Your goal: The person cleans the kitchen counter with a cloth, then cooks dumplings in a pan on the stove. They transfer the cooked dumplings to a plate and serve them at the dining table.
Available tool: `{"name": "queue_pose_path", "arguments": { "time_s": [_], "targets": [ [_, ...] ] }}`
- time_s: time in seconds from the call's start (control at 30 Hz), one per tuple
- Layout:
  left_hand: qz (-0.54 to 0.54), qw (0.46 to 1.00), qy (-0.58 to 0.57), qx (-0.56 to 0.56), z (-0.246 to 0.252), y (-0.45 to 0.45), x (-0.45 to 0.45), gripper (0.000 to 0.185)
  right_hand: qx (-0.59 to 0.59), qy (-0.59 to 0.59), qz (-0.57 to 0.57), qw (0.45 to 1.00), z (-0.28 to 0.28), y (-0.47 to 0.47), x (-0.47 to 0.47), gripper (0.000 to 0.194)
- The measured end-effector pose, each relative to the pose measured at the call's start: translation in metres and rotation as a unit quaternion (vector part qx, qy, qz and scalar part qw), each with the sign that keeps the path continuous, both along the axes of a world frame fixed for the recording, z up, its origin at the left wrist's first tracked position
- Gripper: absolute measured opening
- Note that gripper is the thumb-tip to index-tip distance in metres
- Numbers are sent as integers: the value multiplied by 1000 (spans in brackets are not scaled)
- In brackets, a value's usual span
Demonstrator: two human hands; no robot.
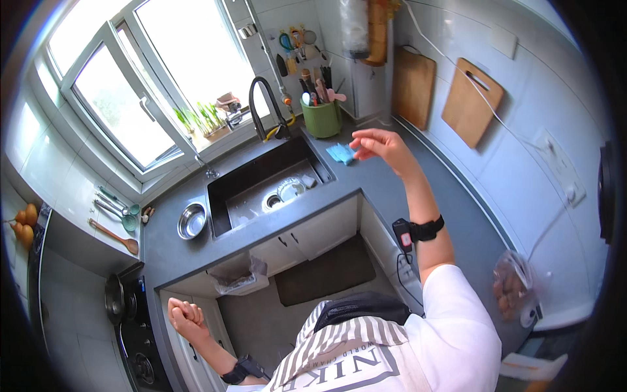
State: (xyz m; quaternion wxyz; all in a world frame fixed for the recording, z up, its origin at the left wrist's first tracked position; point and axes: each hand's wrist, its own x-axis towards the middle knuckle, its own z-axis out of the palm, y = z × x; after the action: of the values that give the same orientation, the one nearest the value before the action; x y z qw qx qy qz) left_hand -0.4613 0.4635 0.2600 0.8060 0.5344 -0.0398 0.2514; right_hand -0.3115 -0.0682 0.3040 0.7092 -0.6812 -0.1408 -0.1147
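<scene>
My right hand [384,149] is over the grey countertop [392,196] right of the sink, with its fingers slightly curled and apart. Its fingertips overlap the right edge of a crumpled light-blue cloth [341,153] in the picture; whether they touch it I cannot tell. Curled into a loose fist, my left hand [187,318] hangs in front of the lower cabinets at the left, and nothing shows in it. Inside the dark sink [235,198], a clear, wet-looking round item [291,188] lies beside the drain. A steel bowl [191,221] stands left of the sink.
Behind the sink rises a black faucet [253,105]. A green utensil holder [322,120] stands at the back corner. Two wooden cutting boards [472,105] hang on the right wall. A gas stove [142,353] is at the left; a bag of brown round items [512,286] sits far right.
</scene>
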Motion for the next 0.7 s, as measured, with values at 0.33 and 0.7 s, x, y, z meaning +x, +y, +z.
{"name": "queue_pose_path", "arguments": {
  "time_s": [0.33, 0.7],
  "targets": [
    [77, 993, -69, 50, 33, -10, 204, 20, 76, 104, -132, 983, -31, -62, 246, 36],
    [205, 971, -16, 125, 36, -26, 271, 17, -516, 160, -306, 784, -106, -158, 479, 70]
  ]
}}
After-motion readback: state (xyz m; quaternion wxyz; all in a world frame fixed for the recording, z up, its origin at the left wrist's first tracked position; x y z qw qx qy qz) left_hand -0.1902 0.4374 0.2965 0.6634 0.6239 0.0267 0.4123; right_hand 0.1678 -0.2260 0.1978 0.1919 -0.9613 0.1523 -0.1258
